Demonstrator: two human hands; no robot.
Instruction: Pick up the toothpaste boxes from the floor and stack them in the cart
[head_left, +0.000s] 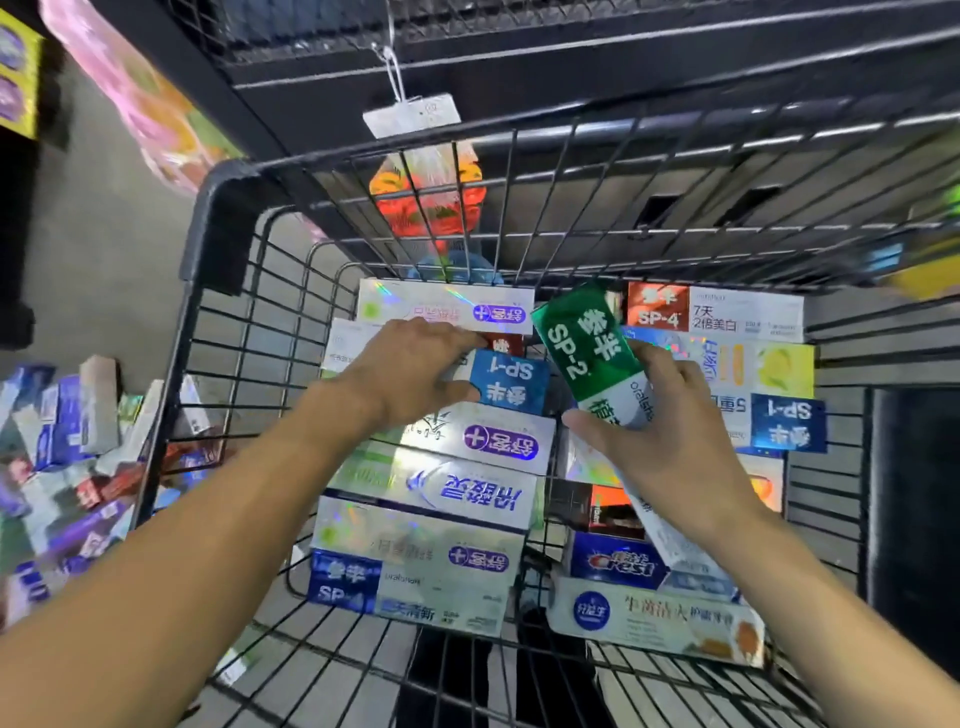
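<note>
Toothpaste boxes stacked in wire cart (218, 322).
Right hand (670, 441) grips green SP-2 box (582, 353), tilted between two box stacks; left hand (410, 371) pinches blue SP-1 box (506, 382) on left stack. Loose boxes (67, 467) lie on grey floor (98, 249) left of cart; black shelving (519, 57) stands behind.

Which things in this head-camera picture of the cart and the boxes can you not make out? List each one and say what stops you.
- Blue SP-1 box: the left hand covers most of it.
- Green SP-2 box: its lower end sits behind the right hand.
- Pile of boxes on the floor: blurred and cut off by the left edge.
- White hanging tag: print too small.
- Cart: its near end lies below the frame.
</note>
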